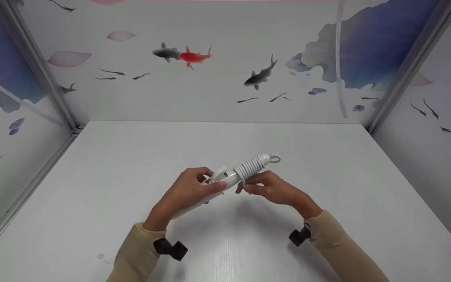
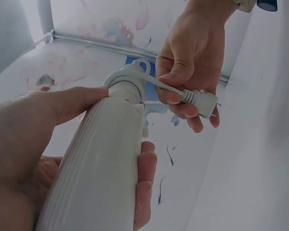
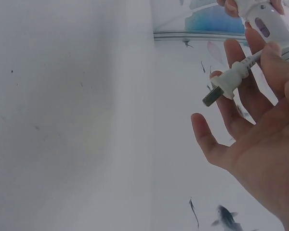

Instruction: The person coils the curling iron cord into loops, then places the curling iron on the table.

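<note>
A long white rod-shaped corded appliance is held aslant above the table, its cord end up to the right. Its white cord is wound in several turns around that end, with a small loop at the tip. My left hand grips the body, thumb along the near side and fingers behind. The ribbed casing fills much of the left wrist view. My right hand pinches the cord's free end between thumb and finger, just behind the white two-pin plug. In the right wrist view the plug juts past the spread other fingers.
Beneath both hands lies the white tabletop. A back wall with painted fish stands behind it, with side walls and metal posts left and right. Small black devices are strapped at both wrists.
</note>
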Demonstrator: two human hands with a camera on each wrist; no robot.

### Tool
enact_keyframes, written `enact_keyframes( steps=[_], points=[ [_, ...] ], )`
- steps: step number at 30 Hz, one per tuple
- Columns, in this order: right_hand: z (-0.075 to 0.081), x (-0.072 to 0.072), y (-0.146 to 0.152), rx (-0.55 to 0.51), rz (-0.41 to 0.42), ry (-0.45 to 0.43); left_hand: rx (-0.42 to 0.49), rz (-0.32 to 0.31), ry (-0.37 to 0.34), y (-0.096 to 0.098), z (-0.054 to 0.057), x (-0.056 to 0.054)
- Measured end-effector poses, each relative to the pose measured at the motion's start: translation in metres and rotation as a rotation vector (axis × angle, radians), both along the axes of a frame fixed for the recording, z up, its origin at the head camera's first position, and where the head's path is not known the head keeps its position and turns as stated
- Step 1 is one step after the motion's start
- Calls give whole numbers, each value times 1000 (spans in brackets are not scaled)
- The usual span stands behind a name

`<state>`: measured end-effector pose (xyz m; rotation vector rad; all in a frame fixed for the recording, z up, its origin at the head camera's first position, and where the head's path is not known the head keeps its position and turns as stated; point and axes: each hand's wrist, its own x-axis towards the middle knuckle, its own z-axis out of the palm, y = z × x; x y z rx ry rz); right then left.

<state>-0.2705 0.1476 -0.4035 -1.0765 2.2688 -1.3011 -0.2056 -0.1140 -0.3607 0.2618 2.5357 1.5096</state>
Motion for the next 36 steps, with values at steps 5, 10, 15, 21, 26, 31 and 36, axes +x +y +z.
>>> enact_keyframes(
  steps=[5,10,15,21,26,31,36],
  points=[
    [-3,-2,1,-5,41,-58,-9,-41,-10,-1,-1,-1],
    [-4,-2,1,13,72,-74,-22,-100,11,-1,-3,-2],
    [1,-4,4,107,27,-79,-78,-171,58,-3,-3,-2],
    [12,-11,9,206,139,29,-133,-269,104,-4,-7,-2],
    [20,-14,9,375,136,0,-164,-319,119,-2,-12,-2],
    [25,-17,2,487,129,23,-246,-344,145,3,-17,-1],
    [28,-20,-5,546,62,29,-358,-326,178,10,-22,-2]
  ],
)
